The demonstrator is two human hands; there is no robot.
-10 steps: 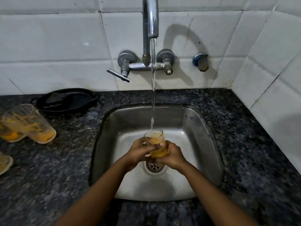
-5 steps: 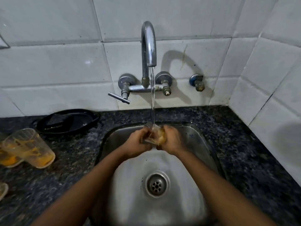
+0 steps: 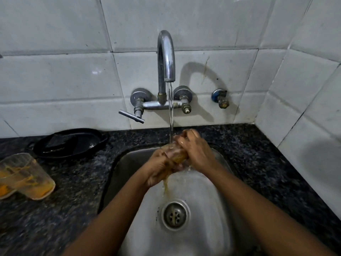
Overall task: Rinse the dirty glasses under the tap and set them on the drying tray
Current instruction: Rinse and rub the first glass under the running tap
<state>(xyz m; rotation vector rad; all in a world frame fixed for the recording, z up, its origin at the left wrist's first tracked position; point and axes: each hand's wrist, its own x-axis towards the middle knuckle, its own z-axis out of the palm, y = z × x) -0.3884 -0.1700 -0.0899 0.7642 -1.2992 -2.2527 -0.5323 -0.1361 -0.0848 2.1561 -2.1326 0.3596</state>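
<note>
A small glass (image 3: 175,153) with orange residue lies tilted between both my hands over the steel sink (image 3: 217,237). My left hand (image 3: 158,169) cups it from below and my right hand (image 3: 195,150) wraps its upper end. Water from the chrome tap (image 3: 166,58) runs onto the glass, and orange liquid streams down toward the drain (image 3: 175,215). More dirty glasses (image 3: 27,176) with orange smears stand on the dark counter at the left. A black tray (image 3: 73,143) sits behind them by the wall.
The speckled dark stone counter (image 3: 267,163) surrounds the sink. White tiled walls close the back and right side. The tap's lever handle (image 3: 132,116) sticks out to the left, and a small blue valve (image 3: 220,97) is on the wall to the right.
The glass has gone from upright to tilted on its side, and orange liquid now pours out of it. My right hand has moved over its top. The view has tipped upward.
</note>
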